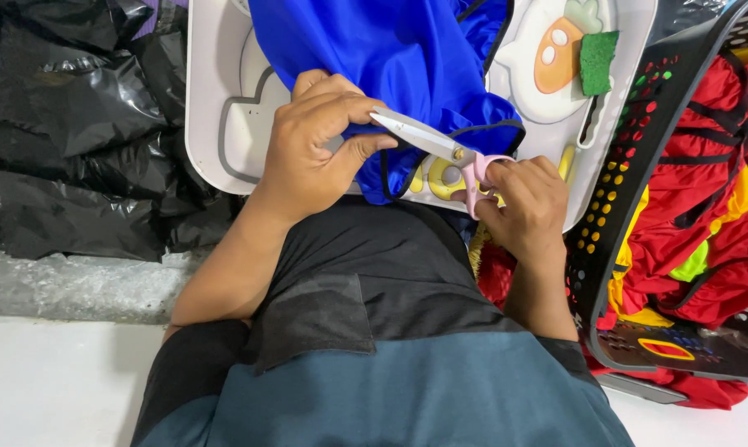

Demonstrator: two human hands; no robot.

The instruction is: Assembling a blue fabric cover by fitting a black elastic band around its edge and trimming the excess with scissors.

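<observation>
While crumpled black plastic bags (76, 124) lie heaped at the left and a black perforated plastic basket (618, 190) with coloured dots on its wall holds red fabric (705, 223) at the right, a white plastic tray (212, 99) with an orange carrot-shaped decal (556, 54) and a green square sponge (597, 62) carries the shiny blue garment with black piping (390, 58). The left hand (316, 149) pinches the garment's edge, thumb and fingers closed on the cloth. Just beside those fingertips, the right hand (527, 207) grips the pink-handled steel scissors (440, 145), blades nearly shut.
</observation>
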